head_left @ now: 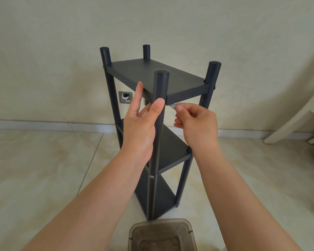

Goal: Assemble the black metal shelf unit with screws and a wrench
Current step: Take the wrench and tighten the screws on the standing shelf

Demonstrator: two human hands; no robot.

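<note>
I see the black metal three-tier shelf unit standing upright on the pale tiled floor, close to the cream wall, with four round posts rising past the top panel. My left hand is at the near front post: the thumb lies against the post just under the top shelf panel, the index finger reaches up to touch the panel's front edge, and the other fingers curl behind the post, so the hand is loosely spread around it. My right hand sits just right of that post, thumb and forefinger pinching a small silvery metal piece whose tip points at the post right below the top panel; I cannot tell whether it is a screw or the wrench. A silver screw head shows lower on the same post at the middle shelf. A translucent brown plastic container rests on the floor just in front of the unit's base
</note>
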